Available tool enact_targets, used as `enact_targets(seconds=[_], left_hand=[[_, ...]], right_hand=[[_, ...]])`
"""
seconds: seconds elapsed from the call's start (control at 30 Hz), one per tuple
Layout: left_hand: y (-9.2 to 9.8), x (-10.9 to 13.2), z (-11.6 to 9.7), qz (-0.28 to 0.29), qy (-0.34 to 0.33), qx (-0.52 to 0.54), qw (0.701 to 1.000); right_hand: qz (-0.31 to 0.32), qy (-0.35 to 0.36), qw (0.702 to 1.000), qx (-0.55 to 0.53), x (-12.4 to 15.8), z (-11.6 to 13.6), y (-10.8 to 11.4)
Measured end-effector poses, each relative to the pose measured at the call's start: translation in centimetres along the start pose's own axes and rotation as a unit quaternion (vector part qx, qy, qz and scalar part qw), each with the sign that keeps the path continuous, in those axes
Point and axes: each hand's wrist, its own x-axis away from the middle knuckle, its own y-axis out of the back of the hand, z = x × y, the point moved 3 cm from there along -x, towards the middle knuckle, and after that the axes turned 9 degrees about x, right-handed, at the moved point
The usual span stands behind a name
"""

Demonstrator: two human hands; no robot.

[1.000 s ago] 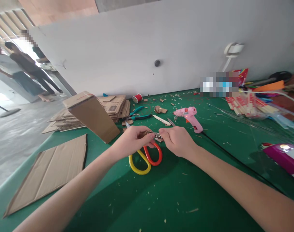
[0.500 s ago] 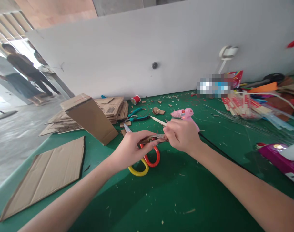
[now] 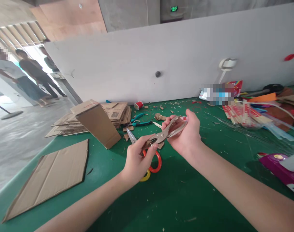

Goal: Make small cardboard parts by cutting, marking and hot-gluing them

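A metal hand punch, like hole-punch pliers, is held above the green table, its handles lying in the curled fingers of my right hand, palm turned up. At its jaw end, my left hand pinches a small brown cardboard piece, which the fingers partly cover. Below the left hand lie scissors with one red and one yellow loop, blades pointing away. Behind the hands are teal-handled pliers and a white stick-like tool. A glue gun is mostly hidden by my right hand.
At left stand a cardboard box, stacked cardboard and a flat cardboard sheet. A red thread spool lies near the wall. To the right are a purple device and wrapped sticks. People stand beyond the table.
My right hand has rolled palm up and the punch has come into clear view. The left hand has shifted slightly right and down, and the view has tilted up a little.
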Motion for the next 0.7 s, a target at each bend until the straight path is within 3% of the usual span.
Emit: enact_targets(seconds=[0.17, 0.27, 0.37, 0.47, 0.57, 0.63, 0.7], left_hand=[[0.5, -0.6, -0.8, -0.054, -0.049, -0.094, 0.993], [1.2, -1.2, -1.1, -0.069, -0.083, -0.156, 0.982], [1.8, -1.4, -0.8, -0.054, -0.106, -0.176, 0.977], [2.2, -1.8, -0.3, 0.011, -0.115, -0.172, 0.978], [2.8, -3.2, -0.9, 0.058, -0.101, -0.092, 0.989], [3.3, -4.6, -2.0, 0.004, -0.075, 0.045, 0.996], [3.1, -6.0, -3.3, -0.04, -0.024, 0.173, 0.984]], right_hand=[[0.035, -0.089, 0.994, -0.052, -0.7, 2.6, -2.8], [0.062, -0.072, 0.993, -0.064, -0.3, 3.8, -4.3], [0.066, -0.029, 0.996, -0.043, 0.1, 4.3, -4.8], [0.053, -0.01, 0.999, -0.007, 0.1, 4.0, -4.5], [0.093, 0.001, 0.995, 0.047, 0.4, 3.5, -4.6], [0.132, 0.012, 0.988, 0.086, 0.8, 3.0, -5.1], [0.163, 0.031, 0.98, 0.11, 1.3, 2.4, -5.8]])
